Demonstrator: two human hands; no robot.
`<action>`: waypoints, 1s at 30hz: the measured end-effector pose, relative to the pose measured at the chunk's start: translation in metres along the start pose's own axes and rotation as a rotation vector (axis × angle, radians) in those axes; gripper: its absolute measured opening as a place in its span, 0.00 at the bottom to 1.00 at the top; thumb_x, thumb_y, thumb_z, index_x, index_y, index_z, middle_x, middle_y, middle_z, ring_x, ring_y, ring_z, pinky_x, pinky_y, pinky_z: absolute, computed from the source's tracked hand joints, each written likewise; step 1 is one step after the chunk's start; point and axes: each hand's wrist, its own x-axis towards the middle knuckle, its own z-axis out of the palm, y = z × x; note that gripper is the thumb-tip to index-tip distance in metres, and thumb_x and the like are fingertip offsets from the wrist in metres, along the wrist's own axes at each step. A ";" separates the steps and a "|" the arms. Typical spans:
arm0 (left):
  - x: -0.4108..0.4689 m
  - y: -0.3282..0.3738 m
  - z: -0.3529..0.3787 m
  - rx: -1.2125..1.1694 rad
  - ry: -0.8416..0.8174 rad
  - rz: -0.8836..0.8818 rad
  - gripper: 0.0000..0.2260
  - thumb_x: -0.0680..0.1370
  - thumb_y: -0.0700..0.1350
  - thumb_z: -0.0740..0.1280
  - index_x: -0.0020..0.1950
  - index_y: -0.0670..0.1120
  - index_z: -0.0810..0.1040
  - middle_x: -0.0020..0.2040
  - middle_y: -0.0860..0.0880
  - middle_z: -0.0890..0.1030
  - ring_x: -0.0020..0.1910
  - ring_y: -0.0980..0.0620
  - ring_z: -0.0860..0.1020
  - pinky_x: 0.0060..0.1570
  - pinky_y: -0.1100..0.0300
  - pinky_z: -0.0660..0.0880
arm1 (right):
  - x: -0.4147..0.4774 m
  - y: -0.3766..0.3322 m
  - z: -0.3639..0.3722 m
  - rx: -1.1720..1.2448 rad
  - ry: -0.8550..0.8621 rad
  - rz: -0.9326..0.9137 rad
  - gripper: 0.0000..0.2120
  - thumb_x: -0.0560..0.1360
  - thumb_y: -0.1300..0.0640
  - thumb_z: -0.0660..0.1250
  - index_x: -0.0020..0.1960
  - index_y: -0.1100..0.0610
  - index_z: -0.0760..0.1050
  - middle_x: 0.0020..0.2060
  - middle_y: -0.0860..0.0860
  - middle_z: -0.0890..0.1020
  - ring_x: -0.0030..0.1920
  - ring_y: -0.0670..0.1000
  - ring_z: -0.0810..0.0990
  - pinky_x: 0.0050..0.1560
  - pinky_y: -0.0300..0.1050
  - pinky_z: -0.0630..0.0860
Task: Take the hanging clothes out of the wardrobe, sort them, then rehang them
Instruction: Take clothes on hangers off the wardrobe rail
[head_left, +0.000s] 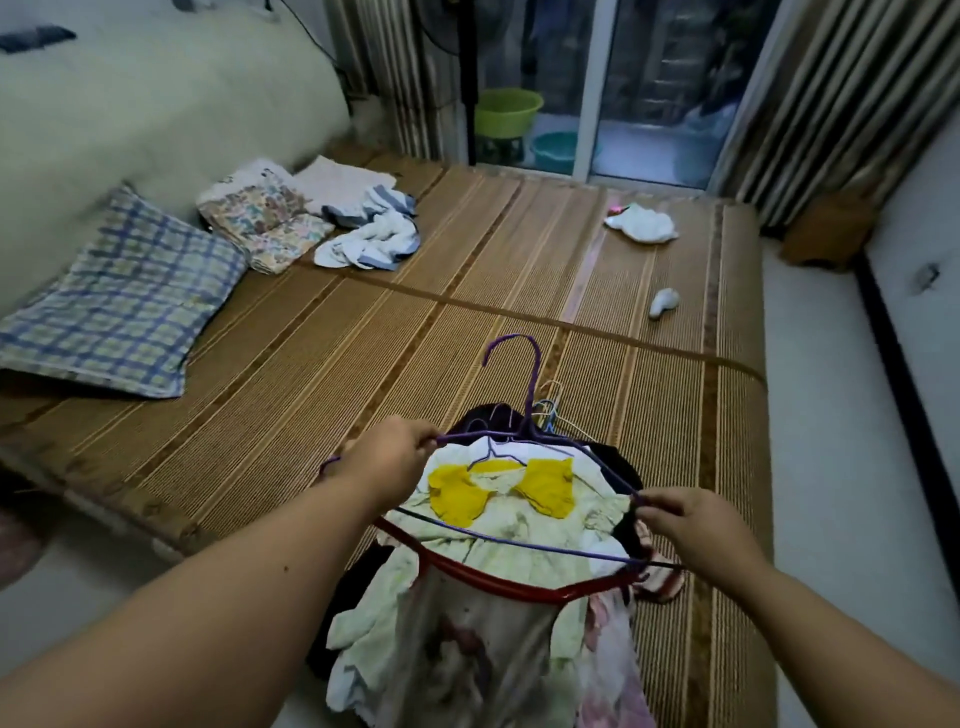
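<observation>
Hanger (524, 405) between the hands: purple. Hanger (498, 577) below it: red. Garment (519, 525): pale green, yellow collar. Pillow (124, 301): blue-and-cream plaid. Mat (363, 338): brown striped.

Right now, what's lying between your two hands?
In the head view, between the left hand and right hand lies a pale dress with yellow collar, under the purple hanger they hold.

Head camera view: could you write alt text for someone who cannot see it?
A person's left hand and right hand each grip one end of a purple wire hanger, above a pale dress with a yellow collar that tops a pile of clothes on a woven bed mat. A checked pillow and folded fabrics lie further back.
</observation>
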 end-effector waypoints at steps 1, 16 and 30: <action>0.015 0.001 0.006 0.017 -0.020 -0.004 0.09 0.80 0.48 0.59 0.53 0.54 0.79 0.37 0.52 0.78 0.34 0.52 0.75 0.38 0.54 0.70 | 0.014 0.005 0.001 -0.011 -0.003 0.020 0.11 0.75 0.54 0.68 0.56 0.52 0.81 0.50 0.49 0.84 0.50 0.48 0.80 0.50 0.45 0.75; 0.131 -0.019 0.097 -0.025 -0.057 -0.308 0.20 0.78 0.50 0.64 0.70 0.54 0.69 0.71 0.44 0.65 0.69 0.45 0.66 0.67 0.50 0.66 | 0.183 0.032 0.070 -0.230 -0.234 0.156 0.19 0.80 0.53 0.60 0.70 0.54 0.68 0.63 0.55 0.77 0.61 0.54 0.75 0.49 0.41 0.69; 0.048 -0.026 0.027 0.049 -0.127 -0.261 0.28 0.77 0.53 0.65 0.75 0.57 0.59 0.78 0.49 0.52 0.76 0.48 0.55 0.72 0.49 0.58 | 0.169 -0.094 0.125 -0.552 -0.440 -0.507 0.28 0.77 0.43 0.62 0.74 0.45 0.59 0.74 0.50 0.61 0.73 0.52 0.61 0.69 0.46 0.64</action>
